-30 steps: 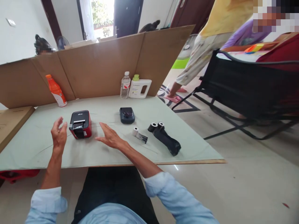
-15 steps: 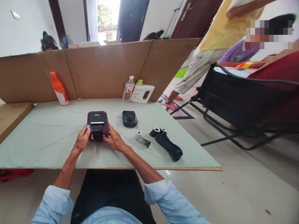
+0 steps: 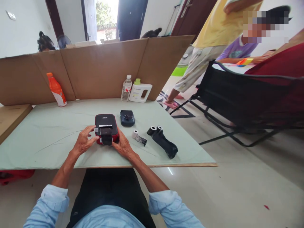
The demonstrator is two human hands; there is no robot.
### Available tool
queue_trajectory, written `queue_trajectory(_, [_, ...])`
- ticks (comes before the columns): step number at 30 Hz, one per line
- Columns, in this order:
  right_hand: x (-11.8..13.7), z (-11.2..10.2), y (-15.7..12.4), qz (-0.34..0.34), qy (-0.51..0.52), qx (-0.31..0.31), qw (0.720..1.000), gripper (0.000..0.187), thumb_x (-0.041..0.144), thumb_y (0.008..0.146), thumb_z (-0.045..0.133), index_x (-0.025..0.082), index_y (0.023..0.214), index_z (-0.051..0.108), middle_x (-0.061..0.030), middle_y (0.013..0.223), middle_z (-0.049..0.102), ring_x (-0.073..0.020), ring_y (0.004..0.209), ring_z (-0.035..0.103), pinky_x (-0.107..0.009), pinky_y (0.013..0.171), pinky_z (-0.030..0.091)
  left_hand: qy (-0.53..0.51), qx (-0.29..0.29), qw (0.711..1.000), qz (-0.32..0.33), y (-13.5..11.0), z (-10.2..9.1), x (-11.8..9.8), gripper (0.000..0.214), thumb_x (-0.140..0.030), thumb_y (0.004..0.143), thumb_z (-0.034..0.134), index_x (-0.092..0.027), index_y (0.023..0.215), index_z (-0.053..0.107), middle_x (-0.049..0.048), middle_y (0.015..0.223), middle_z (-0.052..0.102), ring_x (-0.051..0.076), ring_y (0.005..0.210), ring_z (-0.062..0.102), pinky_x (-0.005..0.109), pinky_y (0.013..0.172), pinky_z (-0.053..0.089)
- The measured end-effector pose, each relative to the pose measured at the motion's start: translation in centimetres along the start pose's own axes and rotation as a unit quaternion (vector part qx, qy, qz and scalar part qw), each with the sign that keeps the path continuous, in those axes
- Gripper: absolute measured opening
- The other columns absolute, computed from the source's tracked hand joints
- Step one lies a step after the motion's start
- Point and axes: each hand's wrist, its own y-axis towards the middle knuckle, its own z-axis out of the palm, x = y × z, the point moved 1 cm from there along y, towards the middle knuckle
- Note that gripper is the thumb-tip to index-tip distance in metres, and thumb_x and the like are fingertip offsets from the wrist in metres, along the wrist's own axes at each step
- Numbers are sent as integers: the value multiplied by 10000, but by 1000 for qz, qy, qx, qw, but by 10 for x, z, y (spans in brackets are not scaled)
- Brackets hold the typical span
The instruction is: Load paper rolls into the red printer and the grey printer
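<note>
A red and black label printer (image 3: 105, 120) sits on the table in front of me. A white strip lies across its top, and a dark band hangs down over its front. My left hand (image 3: 83, 140) is at the printer's left side, fingers and thumb apart, the tips close to its edge. Along the right side, my right hand (image 3: 123, 145) grips the printer, its thumb near the front corner. To the right lie a small dark printer (image 3: 127, 118), a white-cored roll with a crumpled dark strip (image 3: 139, 136), and two dark rolls trailing a long black ribbon (image 3: 164, 143).
A cardboard screen (image 3: 99, 69) stands along the back of the pale table (image 3: 59, 148). Before it are an orange bottle (image 3: 57, 90), a water bottle (image 3: 126, 88) and a white jug (image 3: 140, 92). A black folding chair (image 3: 239, 98) and other people are to the right.
The printer has shifted a little to the right across the table with my right hand on it. My left hand's fingers have spread and loosened from its side. My view has turned slightly.
</note>
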Motion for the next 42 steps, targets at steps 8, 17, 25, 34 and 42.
queue_trajectory(8, [-5, 6, 0, -19, -33, -43, 998, 940, 442, 898, 754, 205, 1679, 286, -211, 1634, 492, -353, 1511, 494, -574, 1248, 430, 110, -21, 987, 114, 1, 4, 5, 412, -356, 924, 762, -213, 1309, 728, 148, 1359, 740, 297, 1253, 718, 492, 1067, 618])
queue_trajectory(17, [0, 4, -1, -77, -77, -76, 991, 842, 333, 938, 693, 206, 1667, 292, -210, 1643, 470, -341, 1556, 447, -585, 1268, 421, 119, -19, 985, 119, 3, 1, 4, 401, -399, 925, 763, -240, 1293, 746, 131, 1365, 741, 296, 1263, 718, 496, 1139, 577])
queue_trajectory(25, [2, 2, -1, -82, -76, -83, 990, 742, 357, 956, 689, 203, 1617, 390, -212, 1590, 536, -344, 1495, 525, -580, 1235, 465, 121, -20, 987, 107, 3, 2, 3, 399, -408, 918, 758, -239, 1279, 751, 135, 1364, 741, 304, 1265, 715, 506, 1143, 572])
queue_trajectory(34, [6, 1, -1, -79, -79, -86, 990, 682, 334, 955, 671, 208, 1583, 437, -204, 1595, 537, -336, 1496, 527, -569, 1227, 477, 129, -14, 985, 114, 5, 0, 0, 385, -397, 916, 761, -236, 1265, 755, 142, 1353, 743, 310, 1255, 719, 496, 1121, 585])
queue_trajectory(42, [4, 2, -1, -70, -73, -77, 992, 676, 325, 944, 678, 210, 1569, 448, -207, 1608, 522, -342, 1506, 513, -575, 1233, 466, 153, -19, 981, 121, 5, 1, 0, 376, -394, 904, 775, -238, 1245, 743, 139, 1343, 729, 303, 1231, 721, 477, 1087, 602])
